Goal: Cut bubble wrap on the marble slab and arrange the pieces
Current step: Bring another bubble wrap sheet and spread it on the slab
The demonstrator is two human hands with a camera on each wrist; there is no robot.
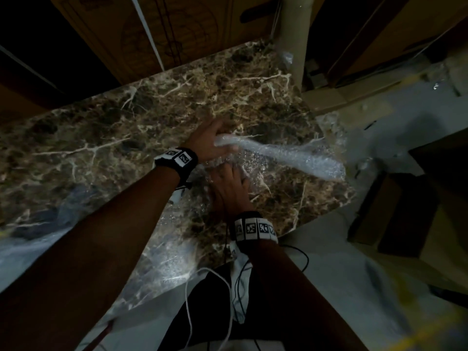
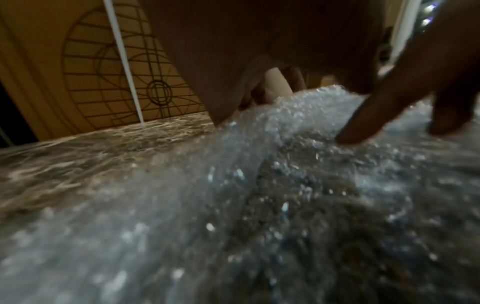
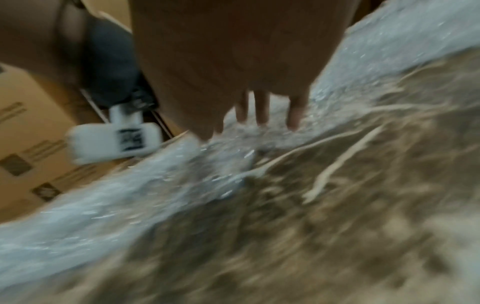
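Note:
Brown white-veined marble slab (image 1: 101,138) fills the head view. A clear bubble wrap sheet (image 1: 167,264) lies over its near part. One stretch of it is bunched into a thick strand (image 1: 291,155) running right toward the slab's corner. My left hand (image 1: 210,140) grips the left end of that strand, fingers curled around it. Just below it, my right hand (image 1: 230,188) lies flat on the sheet, fingers straight. In the left wrist view the wrap (image 2: 259,185) bulges under my palm (image 2: 259,51). The blurred right wrist view shows straight fingers (image 3: 259,111) on the wrap (image 3: 130,195).
Cardboard boxes (image 1: 177,29) stand against the slab's far edge, with a cardboard tube (image 1: 293,34) beside them. More boxes (image 1: 395,211) sit on the floor at the right. The slab's right corner (image 1: 349,196) is near the hands. Cables (image 1: 210,300) hang by my body.

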